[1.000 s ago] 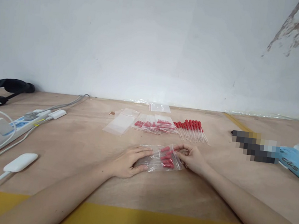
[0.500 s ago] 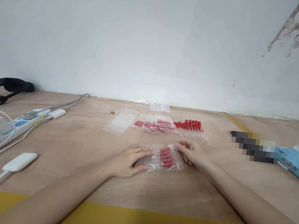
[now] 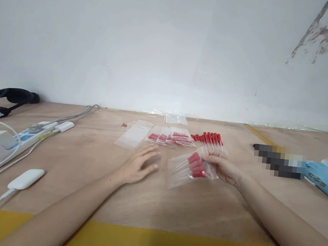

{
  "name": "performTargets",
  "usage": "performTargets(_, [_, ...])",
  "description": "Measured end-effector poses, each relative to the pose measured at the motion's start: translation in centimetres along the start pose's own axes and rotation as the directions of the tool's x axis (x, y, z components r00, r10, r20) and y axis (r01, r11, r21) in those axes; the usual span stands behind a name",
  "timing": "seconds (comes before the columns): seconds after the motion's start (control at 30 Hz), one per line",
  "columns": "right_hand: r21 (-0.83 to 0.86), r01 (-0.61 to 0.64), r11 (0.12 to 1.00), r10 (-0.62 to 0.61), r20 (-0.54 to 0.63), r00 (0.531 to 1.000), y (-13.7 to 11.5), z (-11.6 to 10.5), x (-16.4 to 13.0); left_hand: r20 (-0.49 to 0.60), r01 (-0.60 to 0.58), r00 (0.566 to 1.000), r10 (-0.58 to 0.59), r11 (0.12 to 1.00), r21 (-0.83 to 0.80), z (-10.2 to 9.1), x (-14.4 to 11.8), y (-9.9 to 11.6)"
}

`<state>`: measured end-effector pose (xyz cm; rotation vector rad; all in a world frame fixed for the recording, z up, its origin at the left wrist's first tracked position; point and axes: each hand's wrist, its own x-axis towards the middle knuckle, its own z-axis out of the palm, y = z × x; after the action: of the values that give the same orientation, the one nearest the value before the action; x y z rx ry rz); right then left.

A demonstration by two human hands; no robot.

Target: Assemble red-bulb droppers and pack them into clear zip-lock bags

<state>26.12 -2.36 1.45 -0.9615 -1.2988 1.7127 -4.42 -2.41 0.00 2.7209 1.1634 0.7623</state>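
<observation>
Item: clear bag of red-capped droppers point(image 3: 189, 170), no legible label, pinched in my right hand point(image 3: 224, 168) above the bench point(image 3: 154, 208). My left hand point(image 3: 138, 163): open, flat, empty.

Filled dropper bag point(image 3: 189, 170) in right hand point(image 3: 224, 168), left hand point(image 3: 138, 163) flat on table point(image 3: 88, 162)

I see a pale wooden desk point(image 3: 201, 214) with a yellow front edge point(image 3: 150, 244), set against a plain white wall point(image 3: 149, 42) stained at the upper right.
</observation>
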Motion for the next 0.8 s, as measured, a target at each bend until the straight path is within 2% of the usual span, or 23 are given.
performTargets(0.1, [0.008,0.100,0.995,-0.099,-0.116,0.988,-1.9,0.0,1.1,-0.154,0.194,0.974,-0.164,0.960,0.202,-0.4,0.1,-3.9])
performTargets(0.17, [0.013,0.209,0.978,-0.199,-0.245,0.949,-3.0,0.6,2.8,-0.181,0.327,0.941,-0.287,0.909,0.260,-0.6,0.0,-6.4])
performTargets(0.23, [0.072,0.311,0.948,-0.270,-0.339,0.901,-3.8,1.8,5.1,-0.143,0.440,0.898,-0.416,0.851,0.286,-0.7,-0.1,-8.1])
performTargets(0.33, [0.157,0.385,0.909,-0.275,-0.468,0.840,-3.9,4.7,9.1,-0.062,0.545,0.830,-0.554,0.783,0.300,-0.8,-0.2,-9.0])
performTargets(0.4, [0.176,0.372,0.911,-0.232,-0.527,0.817,-3.2,6.8,11.8,-0.038,0.558,0.816,-0.576,0.769,0.312,-0.8,-0.2,-8.9])
performTargets(0.47, [0.179,0.350,0.920,-0.201,-0.552,0.810,-2.0,8.6,13.9,-0.046,0.553,0.820,-0.570,0.770,0.319,-0.7,-0.2,-8.7])
performTargets(0.57, [0.165,0.270,0.948,-0.135,-0.561,0.816,-0.2,10.4,15.6,-0.079,0.555,0.824,-0.561,0.772,0.310,-0.7,-0.2,-8.7])
performTargets(0.7, [0.095,0.119,0.988,-0.058,-0.483,0.873,1.0,10.6,14.7,-0.114,0.562,0.824,-0.555,0.774,0.292,-0.7,-0.2,-8.8])
performTargets(0.8, [-0.023,0.003,1.000,-0.012,-0.397,0.918,1.2,8.9,12.5,-0.139,0.568,0.822,-0.552,0.781,0.258,-0.8,-0.2,-8.7])
